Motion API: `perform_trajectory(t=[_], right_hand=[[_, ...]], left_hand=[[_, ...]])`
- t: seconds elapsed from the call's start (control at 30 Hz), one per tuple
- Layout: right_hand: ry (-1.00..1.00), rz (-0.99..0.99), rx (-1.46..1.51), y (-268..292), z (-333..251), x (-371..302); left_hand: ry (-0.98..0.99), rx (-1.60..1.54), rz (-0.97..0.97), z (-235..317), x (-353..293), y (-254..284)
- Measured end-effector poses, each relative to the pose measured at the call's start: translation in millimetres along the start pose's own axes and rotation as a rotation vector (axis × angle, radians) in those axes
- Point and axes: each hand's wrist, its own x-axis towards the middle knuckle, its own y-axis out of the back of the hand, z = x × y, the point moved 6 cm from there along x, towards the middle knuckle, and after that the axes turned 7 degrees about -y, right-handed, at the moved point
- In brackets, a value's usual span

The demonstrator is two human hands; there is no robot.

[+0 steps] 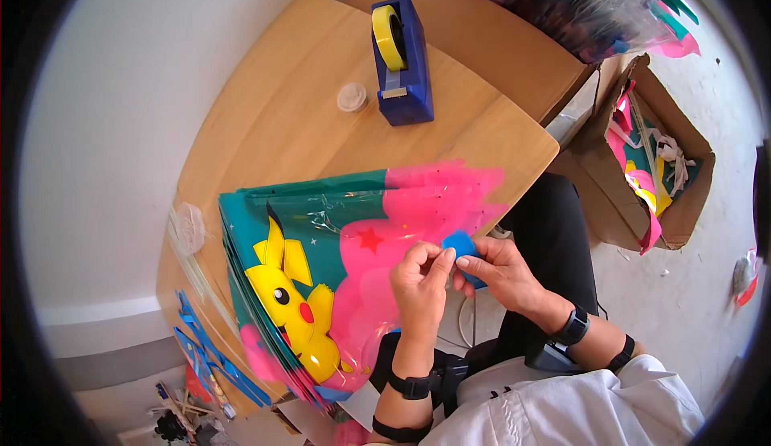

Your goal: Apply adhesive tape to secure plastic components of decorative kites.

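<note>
I hold a small, flat, bright-blue piece between my hands, just past the near right edge of a stack of glossy teal-and-pink plastic sheets; my right hand grips it under the thumb; my left hand, nearer the stack, is pinched at its left edge, though I cannot tell whether it has hold; fingers partly cover the piece, which seems to run longest away from me.

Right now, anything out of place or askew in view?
Two minor things: a pink strip hangs over the rim of the cardboard box instead of lying inside, and the stack of printed sheets has pink edges fanned unevenly, not squared up.
</note>
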Motion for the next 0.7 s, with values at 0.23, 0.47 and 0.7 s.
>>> perform_trajectory(t=[0.23,0.47,0.7], right_hand=[[0.027,0.023,0.087,0.1,-1.3,8.6],[0.063,0.108,0.172,4.2,3.3,12.7],[0.123,0.100,0.186,6.9,3.2,15.0]], left_hand=[[0.094,-0.169,0.067,-5.8,6.2,1.0],[0.062,-0.163,0.110,-17.1,10.2,10.0],[0.100,-0.159,0.158,-9.1,13.8,6.5]])
